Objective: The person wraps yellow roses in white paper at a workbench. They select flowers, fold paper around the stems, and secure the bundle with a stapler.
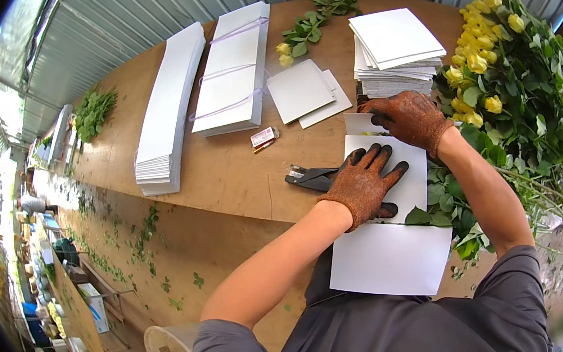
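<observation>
Both my hands wear brown gloves with dark fingertips. My left hand (368,185) lies flat with its fingers spread on a white cardboard sheet (411,189). The near part of that sheet bends down past the table edge in front of me. At its far end, my right hand (415,121) has its fingers curled on the narrow end flap, just in front of a stack of white square cards (396,39). The right fingertips are partly hidden. A black hand tool (312,178) with a metal end lies left of my left hand.
Yellow roses (481,48) with leafy stems are heaped at the right. Long white cardboard bundles (173,105) lie at the left of the wooden table (254,187). Loose square cards (301,89), a small red-and-white box (263,137) and a rose sprig (307,28) lie between. Corrugated metal stands behind.
</observation>
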The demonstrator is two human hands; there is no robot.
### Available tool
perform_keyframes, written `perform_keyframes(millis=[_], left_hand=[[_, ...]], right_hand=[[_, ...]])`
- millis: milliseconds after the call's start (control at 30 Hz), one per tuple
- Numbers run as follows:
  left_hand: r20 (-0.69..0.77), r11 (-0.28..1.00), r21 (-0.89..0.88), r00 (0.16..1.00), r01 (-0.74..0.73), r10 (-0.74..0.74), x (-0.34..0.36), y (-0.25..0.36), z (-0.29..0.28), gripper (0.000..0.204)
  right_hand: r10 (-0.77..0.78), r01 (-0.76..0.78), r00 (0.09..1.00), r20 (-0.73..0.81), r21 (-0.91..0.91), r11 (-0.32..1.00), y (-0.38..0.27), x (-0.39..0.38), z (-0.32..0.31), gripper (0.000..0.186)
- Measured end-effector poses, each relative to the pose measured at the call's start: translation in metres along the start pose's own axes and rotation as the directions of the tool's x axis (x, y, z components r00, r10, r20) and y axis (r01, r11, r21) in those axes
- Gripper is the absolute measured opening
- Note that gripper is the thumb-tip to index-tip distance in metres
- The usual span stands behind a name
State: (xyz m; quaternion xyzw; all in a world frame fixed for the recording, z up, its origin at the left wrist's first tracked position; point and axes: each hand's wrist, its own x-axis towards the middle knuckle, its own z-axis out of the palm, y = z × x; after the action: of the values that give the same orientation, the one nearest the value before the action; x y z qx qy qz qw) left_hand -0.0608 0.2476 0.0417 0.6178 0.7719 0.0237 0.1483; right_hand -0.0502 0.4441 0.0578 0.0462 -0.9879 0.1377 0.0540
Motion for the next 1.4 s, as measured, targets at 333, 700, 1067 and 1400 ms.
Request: perform_keyframes(millis=[333,700,1067,1400], left_hand=[[-0.157,0.999,0.028,0.987,0.041,-0.036,-0.012,0.019,0.01,0.062],[-0.347,0.991,-0.125,0.934,0.043,-0.084,-0.045,0.048,0.032,0.025],[-0.148,0.801,-0.479,0.866,0.361,-0.478,-0.112,-0.022,0.067,0.102],[-0.186,0.597,-0.782,0.847,0.179,-0.498,-0.052,-0.028,0.077,0.074]], right_hand=[[-0.234,0.23,0.972,-0.014,-0.153,0.961,-0.027,-0.039,0.015,0.014],[-0.233,0.259,0.948,0.216,-0.098,0.961,-0.041,-0.063,0.004,0.055],[0.038,0.079,0.879,0.475,-0.224,0.971,-0.077,-0.058,-0.003,0.086],[-0.149,0.244,0.901,0.407,-0.193,0.95,-0.025,-0.051,0.019,0.049]])
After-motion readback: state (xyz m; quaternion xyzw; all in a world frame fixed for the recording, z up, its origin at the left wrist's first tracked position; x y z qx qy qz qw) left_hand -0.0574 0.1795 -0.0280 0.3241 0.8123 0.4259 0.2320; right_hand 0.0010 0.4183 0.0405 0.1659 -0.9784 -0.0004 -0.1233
